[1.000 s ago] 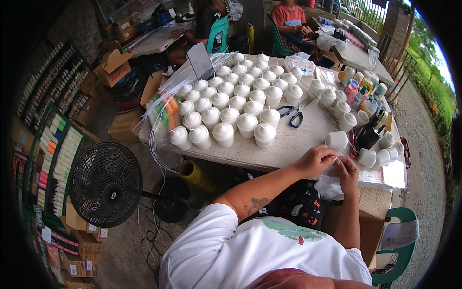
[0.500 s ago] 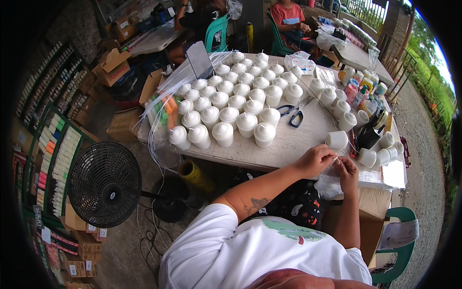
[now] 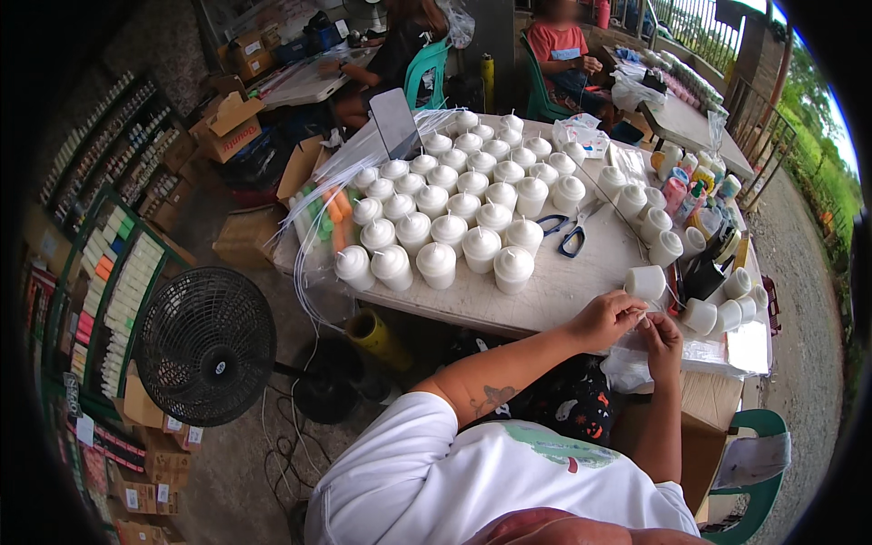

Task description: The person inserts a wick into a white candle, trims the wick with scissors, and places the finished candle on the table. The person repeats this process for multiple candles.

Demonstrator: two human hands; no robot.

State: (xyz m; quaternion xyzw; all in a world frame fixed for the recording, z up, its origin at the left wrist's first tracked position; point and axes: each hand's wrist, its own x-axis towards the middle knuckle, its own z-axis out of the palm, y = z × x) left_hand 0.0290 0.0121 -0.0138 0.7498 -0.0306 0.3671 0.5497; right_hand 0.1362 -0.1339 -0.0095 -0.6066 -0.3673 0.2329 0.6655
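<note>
Two bare hands, at the near edge of a white-topped worktable (image 3: 563,289), right of centre. Left hand (image 3: 607,322): fingers bent, thumb and fingertips drawn together on a small whitish piece (image 3: 643,318). Right hand (image 3: 662,341): just beside the left, fingertips raised and apparently pinched on the same piece. Exact nature of the piece: too small to tell; it sits between the two sets of fingertips, above the table's edge.

One plain white cylinder (image 3: 644,283), on its side, just beyond the fingers and apparently untouched. Several more white cylinders (image 3: 728,316), tipped over, to the right of the hands. One clear plastic bag (image 3: 627,366), below the hands at the table's edge.

Many white dome-topped candles (image 3: 514,269), upright in close rows, wicks protruding, left of the hands and well apart from them. One pair of scissors with dark blue handles (image 3: 571,240), lying between those rows and the right-hand cylinders. One bundle of thin white strands (image 3: 304,195), at the table's left end.

Step in hand, as judged: close two-handed fingertip work on the small piece. Next move, as judged: calls for a light, steady pinch from both hands, kept clear of the nearby cylinder, which could roll if knocked.
</note>
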